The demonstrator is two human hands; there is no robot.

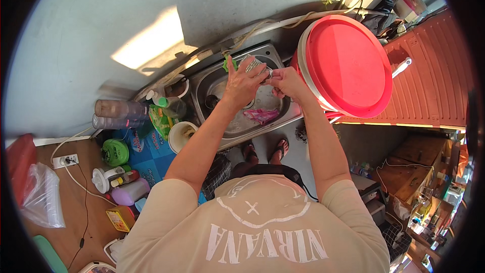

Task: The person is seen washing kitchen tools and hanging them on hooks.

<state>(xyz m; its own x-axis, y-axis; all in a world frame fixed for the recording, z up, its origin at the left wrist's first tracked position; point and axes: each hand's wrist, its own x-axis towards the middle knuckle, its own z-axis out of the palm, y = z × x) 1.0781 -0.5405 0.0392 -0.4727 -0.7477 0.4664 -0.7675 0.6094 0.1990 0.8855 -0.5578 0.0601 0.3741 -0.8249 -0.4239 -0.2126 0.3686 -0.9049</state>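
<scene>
Over a stainless steel sink (235, 131), my left hand (242, 85) is wrapped around a clear glass (255, 63) with a textured wall. The glass is tilted and partly hidden by my fingers. My right hand (288, 83) pinches at its near right end with thumb and fingers. Just behind my left hand is a tap with a green handle (229, 63). A crumpled pink cloth or plastic piece (261, 115) lies in the basin below my hands. Left of my left wrist, a dark round object (211, 101) sits in the basin; I cannot tell what it is.
A large bucket with a red lid (348, 66) stands close at the sink's right. Left of the sink are a white tub (182, 136), a green-capped bottle (174, 106) and a green packet (159, 121). A power socket (65, 161) with cables lies further left.
</scene>
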